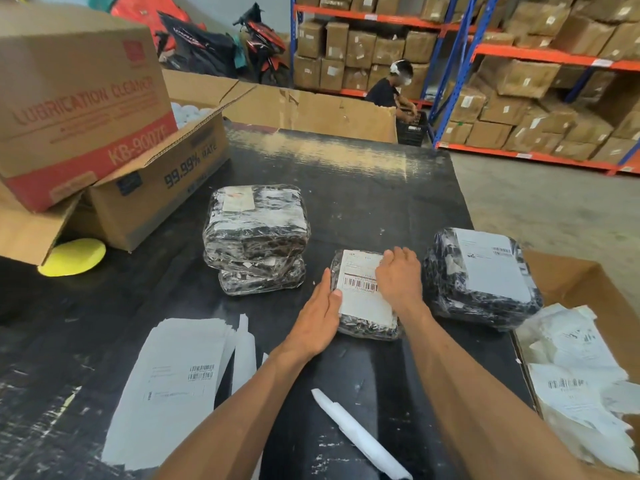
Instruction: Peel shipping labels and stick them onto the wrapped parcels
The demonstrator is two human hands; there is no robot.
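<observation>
Head view: the small wrapped parcel point(363, 320), mid-table, looks light and slick, soft film; best steadied by its edges. Left hand point(320, 315) braces its side flat; right hand point(398, 278) presses the label point(360, 292) down, fingers straight

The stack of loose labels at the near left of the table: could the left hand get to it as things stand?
Probably yes. The left hand only rests flat against the small parcel, holding nothing, and the stack of labels lies uncovered on the table beside that forearm.
</observation>
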